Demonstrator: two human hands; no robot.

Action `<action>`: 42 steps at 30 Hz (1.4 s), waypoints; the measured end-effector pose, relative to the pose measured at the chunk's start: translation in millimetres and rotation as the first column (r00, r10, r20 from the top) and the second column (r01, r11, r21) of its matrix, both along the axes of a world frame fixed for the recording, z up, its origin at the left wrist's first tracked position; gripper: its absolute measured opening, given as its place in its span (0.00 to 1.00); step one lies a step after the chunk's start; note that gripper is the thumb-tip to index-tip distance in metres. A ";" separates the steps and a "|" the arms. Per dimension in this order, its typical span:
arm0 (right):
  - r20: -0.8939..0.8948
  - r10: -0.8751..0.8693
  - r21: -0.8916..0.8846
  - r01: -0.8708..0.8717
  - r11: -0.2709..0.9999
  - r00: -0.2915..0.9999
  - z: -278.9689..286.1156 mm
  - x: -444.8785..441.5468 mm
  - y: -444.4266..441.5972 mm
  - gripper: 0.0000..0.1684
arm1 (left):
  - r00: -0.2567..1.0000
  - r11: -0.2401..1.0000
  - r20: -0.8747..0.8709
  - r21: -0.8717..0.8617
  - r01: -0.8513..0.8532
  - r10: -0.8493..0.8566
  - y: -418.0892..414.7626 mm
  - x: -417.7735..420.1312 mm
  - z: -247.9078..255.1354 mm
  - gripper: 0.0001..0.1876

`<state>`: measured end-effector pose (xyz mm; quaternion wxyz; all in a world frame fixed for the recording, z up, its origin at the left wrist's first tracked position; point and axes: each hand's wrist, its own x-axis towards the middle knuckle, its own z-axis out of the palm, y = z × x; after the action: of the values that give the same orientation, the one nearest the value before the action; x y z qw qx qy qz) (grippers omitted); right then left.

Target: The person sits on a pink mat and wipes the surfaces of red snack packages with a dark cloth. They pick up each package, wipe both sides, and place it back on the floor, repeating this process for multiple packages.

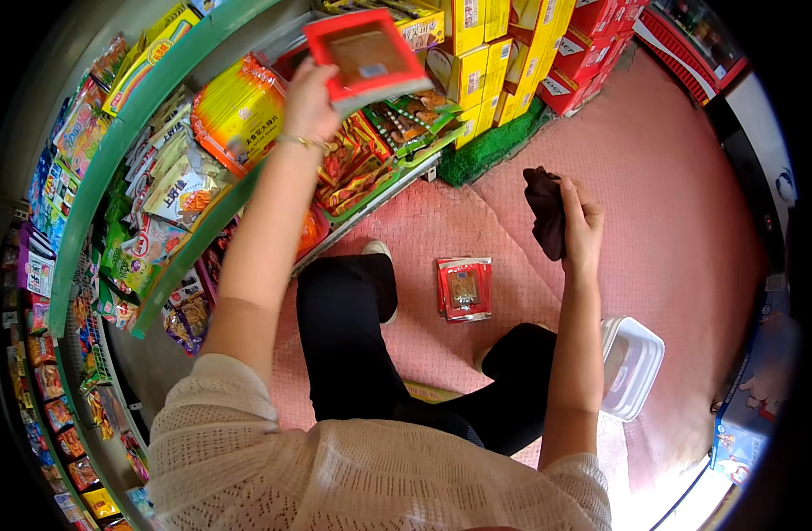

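Observation:
With my left hand (311, 103) I grip the near edge of a red-framed box (368, 53), slightly blurred, over the lower snack shelf. Something flat and brown shows inside the frame. My right hand (580, 216) pinches a crumpled dark brown cloth (544, 211) above the floor. Between my legs a small stack of red-edged snack packets (464, 290) lies on the pink floor. Just below the raised box, more snack packets (412, 123) fill a green tray on the shelf.
Snack shelves with green edges (213, 289) curve along my left. Yellow cartons (469, 79) and red cartons (582, 63) are stacked at the far end, beside green matting (495, 149). A white plastic tub (635, 368) sits on the floor to my right, near a blue box (754, 398).

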<state>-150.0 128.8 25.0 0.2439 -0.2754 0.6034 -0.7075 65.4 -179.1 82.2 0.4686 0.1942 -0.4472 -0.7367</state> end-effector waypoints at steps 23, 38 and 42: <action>0.123 -0.212 -0.030 0.217 0.976 0.970 2.3 -31.8 43.1 0.16 | 0.608 0.749 0.759 -0.259 0.610 -0.233 46.8 -85.9 -208.4 0.11; 0.259 -0.356 0.049 0.356 0.933 0.898 -0.4 -39.7 78.6 0.19 | -0.043 0.959 0.978 0.209 0.191 -0.205 182.1 -4.9 -522.7 0.12; 0.253 -0.385 0.129 0.363 0.923 0.888 -3.9 -41.1 81.8 0.25 | -0.039 0.967 0.995 0.094 0.236 -0.087 192.5 -27.6 -507.2 0.13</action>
<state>-191.2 210.6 21.1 0.1945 -0.0438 0.6328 -0.7482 37.9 13.4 -425.0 -0.0701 0.5816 -0.7035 -0.4023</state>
